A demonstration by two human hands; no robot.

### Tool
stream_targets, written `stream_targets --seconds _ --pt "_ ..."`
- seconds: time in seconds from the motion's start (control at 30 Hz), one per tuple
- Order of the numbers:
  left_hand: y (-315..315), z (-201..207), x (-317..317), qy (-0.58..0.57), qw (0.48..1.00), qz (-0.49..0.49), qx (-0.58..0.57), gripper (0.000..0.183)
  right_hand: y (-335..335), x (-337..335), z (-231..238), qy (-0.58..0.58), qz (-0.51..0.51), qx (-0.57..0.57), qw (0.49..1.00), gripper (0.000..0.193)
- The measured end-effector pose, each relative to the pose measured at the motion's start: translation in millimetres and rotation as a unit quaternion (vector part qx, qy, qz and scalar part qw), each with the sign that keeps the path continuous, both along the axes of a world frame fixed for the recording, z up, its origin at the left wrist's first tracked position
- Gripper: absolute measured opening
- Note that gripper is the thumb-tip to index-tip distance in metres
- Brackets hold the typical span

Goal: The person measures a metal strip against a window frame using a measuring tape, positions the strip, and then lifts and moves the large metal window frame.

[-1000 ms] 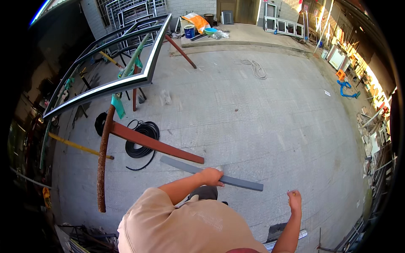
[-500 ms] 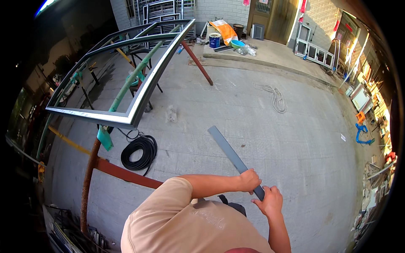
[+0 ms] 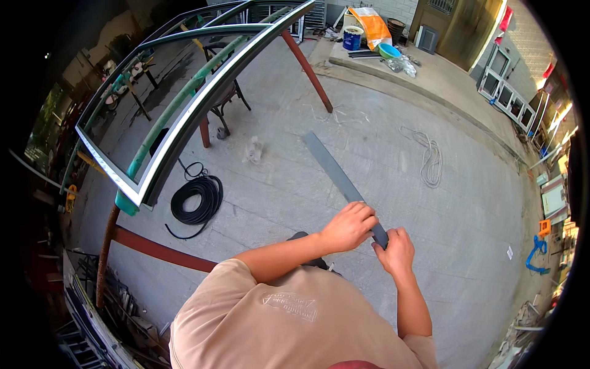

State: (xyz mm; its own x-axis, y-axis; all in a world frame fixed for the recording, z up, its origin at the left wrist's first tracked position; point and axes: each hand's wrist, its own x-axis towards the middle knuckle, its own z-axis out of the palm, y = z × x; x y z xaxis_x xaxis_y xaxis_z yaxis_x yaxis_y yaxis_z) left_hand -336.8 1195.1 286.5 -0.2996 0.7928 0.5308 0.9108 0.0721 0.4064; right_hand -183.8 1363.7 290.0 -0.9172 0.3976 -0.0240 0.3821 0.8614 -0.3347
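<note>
A long, flat grey strip [image 3: 332,166], perhaps metal or plastic, slants out over the paved yard, its far end pointing away to the upper left. Around its near part my left hand [image 3: 350,226] is closed, knuckles up, with the thumb underneath. My right hand [image 3: 395,251] grips the near end from the right, fingers curled at its edge. Left of my hands, a large dark window frame [image 3: 138,194] with a whitish edge rests tilted on a stand with a green bar [image 3: 181,94] and a red leg [image 3: 311,77].
A coil of black cable or hose [image 3: 212,200] lies below the frame, near a red-brown beam [image 3: 163,249]. Pale rope [image 3: 434,167] lies on the ground to the right. On the far step are a blue bucket [image 3: 352,40], an orange-and-white sack [image 3: 372,29] and a turquoise basin [image 3: 388,51].
The view has shifted, so the stand and frame look closer. Both hands still hold the strip, now higher in the picture; the left hand's knuckles face up more.
</note>
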Motion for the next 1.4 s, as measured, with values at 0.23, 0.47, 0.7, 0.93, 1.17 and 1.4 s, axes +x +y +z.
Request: stream_targets --seconds 0.23,0.47,0.7,0.93,1.17,1.4 --pt "61 -69 -178 -0.582 0.81 0.061 0.048 0.05 114 -193 7 0.012 0.023 -0.046 0.999 0.048" --pt "168 -40 -364 -0.718 0.664 -0.169 0.124 0.082 181 -371 45 -0.056 0.079 -0.1 0.99 0.05" --pt "239 -19 -514 -0.738 0.636 -0.087 0.208 0.067 277 -558 55 -0.06 0.198 -0.201 0.958 0.049" --pt "293 0 -662 -0.674 0.673 0.079 0.293 0.07 357 -776 39 -0.152 0.329 -0.322 0.875 0.05" --pt "297 21 -794 -0.603 0.681 0.203 0.363 0.071 365 -965 53 -0.198 0.451 -0.334 0.803 0.048" --pt "230 26 -936 -0.531 0.666 0.298 0.431 0.062 289 -1141 58 -0.165 0.53 -0.278 0.784 0.049"
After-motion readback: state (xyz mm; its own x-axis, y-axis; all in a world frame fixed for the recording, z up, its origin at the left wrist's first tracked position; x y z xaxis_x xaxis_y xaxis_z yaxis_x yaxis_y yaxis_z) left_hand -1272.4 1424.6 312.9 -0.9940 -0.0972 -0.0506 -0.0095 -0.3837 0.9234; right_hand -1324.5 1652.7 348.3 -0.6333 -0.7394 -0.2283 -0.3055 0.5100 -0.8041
